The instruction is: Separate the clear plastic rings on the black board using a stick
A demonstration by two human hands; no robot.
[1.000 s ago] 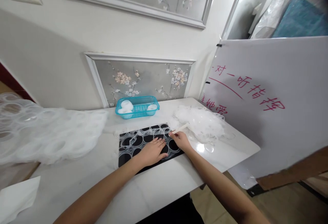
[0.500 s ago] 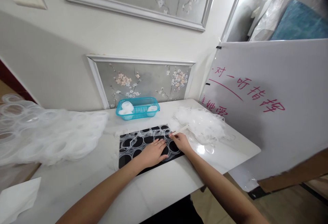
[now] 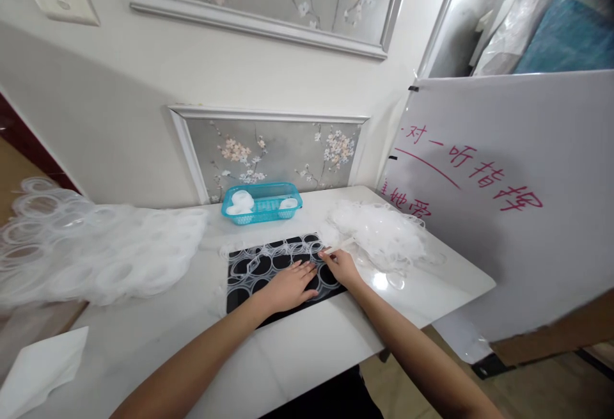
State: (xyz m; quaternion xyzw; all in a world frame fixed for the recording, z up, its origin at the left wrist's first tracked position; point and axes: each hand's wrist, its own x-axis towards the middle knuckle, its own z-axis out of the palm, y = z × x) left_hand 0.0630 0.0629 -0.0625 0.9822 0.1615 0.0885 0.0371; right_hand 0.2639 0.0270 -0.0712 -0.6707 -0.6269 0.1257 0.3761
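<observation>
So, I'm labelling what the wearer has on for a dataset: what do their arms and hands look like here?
Both forearms are bare, with no sleeves in view. The left hand and right hand wear no gloves. I can make out no watch, bracelet or ring, though the hands are small in the picture. Nails look short and unpainted, as far as can be told.

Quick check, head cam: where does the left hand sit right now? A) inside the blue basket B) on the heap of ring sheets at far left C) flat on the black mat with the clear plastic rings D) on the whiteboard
C: the left hand lies palm down on the black mat, over the clear plastic rings, with the blue basket well behind it.
</observation>
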